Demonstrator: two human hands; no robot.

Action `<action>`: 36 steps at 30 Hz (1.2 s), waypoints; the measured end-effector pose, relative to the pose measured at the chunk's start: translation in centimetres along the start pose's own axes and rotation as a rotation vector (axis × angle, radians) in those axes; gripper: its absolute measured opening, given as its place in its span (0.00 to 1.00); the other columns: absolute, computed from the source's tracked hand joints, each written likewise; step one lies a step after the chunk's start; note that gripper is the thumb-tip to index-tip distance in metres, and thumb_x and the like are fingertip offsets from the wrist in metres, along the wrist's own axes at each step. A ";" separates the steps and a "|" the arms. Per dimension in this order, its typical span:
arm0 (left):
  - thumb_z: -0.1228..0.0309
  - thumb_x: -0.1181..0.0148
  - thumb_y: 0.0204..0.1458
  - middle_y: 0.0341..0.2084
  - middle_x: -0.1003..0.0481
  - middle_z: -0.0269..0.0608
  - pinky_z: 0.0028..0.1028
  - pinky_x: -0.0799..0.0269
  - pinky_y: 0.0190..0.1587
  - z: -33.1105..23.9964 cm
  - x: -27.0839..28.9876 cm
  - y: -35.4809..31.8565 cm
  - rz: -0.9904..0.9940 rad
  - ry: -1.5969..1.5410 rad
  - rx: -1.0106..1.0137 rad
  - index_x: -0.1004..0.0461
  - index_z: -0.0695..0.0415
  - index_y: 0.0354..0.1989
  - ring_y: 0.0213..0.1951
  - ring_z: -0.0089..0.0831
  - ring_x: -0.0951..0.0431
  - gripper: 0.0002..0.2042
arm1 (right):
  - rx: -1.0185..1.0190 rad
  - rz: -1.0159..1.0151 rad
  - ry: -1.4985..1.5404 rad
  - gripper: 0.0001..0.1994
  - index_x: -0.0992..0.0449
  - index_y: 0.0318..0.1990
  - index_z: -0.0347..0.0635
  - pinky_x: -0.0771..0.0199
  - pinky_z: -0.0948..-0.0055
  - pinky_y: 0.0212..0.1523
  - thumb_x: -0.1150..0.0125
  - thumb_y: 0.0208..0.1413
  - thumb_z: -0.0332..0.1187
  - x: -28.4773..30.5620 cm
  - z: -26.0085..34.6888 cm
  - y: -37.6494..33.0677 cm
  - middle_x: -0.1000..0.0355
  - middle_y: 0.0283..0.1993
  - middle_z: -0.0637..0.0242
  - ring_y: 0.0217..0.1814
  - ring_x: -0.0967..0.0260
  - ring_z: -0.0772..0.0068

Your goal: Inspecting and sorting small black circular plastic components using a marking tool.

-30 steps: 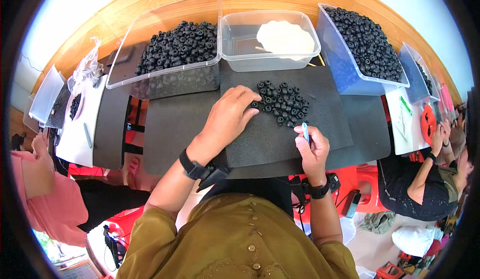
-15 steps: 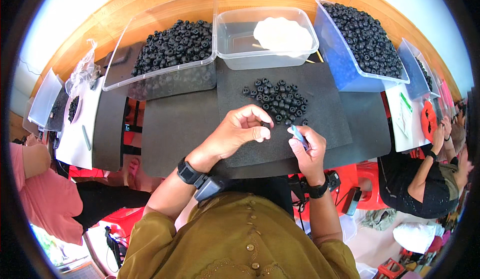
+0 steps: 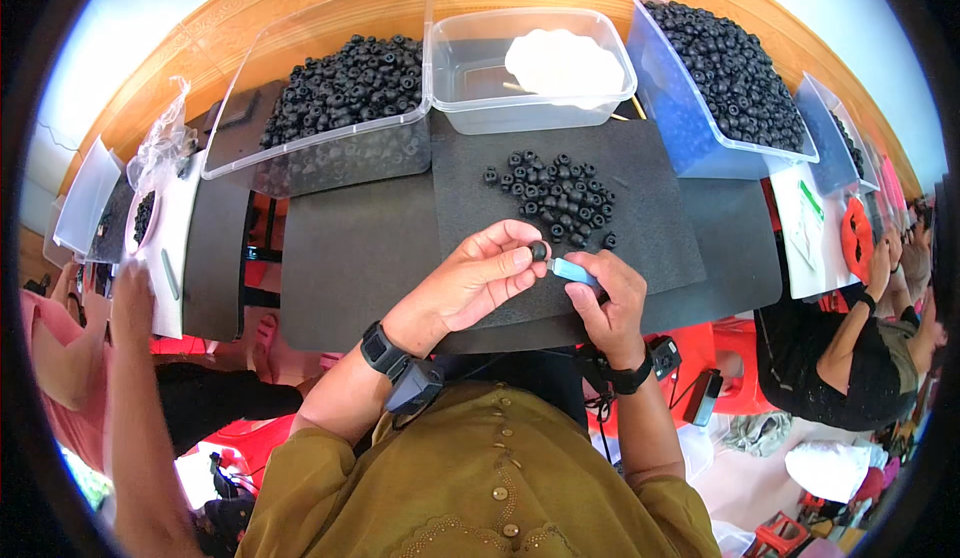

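My left hand [image 3: 490, 276] is closed, pinching one small round black piece [image 3: 539, 251] between thumb and fingertips. In my right hand [image 3: 615, 298] is a small tool with a light blue handle [image 3: 573, 272], its short metallic tip pointing at the black piece. Whether the tip touches the piece is too small to tell. Just beyond my hands, a loose pile of similar black pieces with round holes [image 3: 560, 198] lies on a dark mat [image 3: 650, 218].
Clear bins hold heaps of black pieces: one at left [image 3: 345, 158], a bluish one at right [image 3: 690, 143]. Between them stands a clear tub [image 3: 470, 113] with a white lump [image 3: 565, 63]. People work on both sides; one arm [image 3: 140, 408] reaches in at left.
My left hand has turned, bringing the black piece into sight at its fingertips. The blue tool has swung level toward the piece. At left, a person's arm has come into view.
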State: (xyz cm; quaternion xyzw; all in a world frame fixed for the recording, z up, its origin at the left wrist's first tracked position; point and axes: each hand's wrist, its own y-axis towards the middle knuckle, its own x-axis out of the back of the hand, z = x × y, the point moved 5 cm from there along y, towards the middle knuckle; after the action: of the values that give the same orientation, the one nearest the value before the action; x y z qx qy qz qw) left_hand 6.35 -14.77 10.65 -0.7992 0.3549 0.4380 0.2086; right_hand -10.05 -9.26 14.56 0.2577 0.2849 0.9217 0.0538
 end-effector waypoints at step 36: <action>0.75 0.45 0.60 0.43 0.26 0.41 0.20 0.24 0.47 0.5 0.3 -0.4 0.008 -0.104 0.018 0.30 0.57 0.51 0.43 0.26 0.24 0.11 | -0.003 0.017 -0.127 0.10 0.21 0.39 0.40 0.37 0.68 0.22 0.33 0.50 0.33 -0.1 0.3 0.0 0.34 0.21 0.63 0.20 0.35 0.64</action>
State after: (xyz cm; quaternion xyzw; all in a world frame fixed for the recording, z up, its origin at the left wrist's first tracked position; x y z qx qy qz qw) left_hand 6.52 -14.28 10.10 -0.7721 0.3506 0.4764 0.2324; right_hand -9.76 -9.13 14.72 0.3179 0.2776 0.9043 0.0644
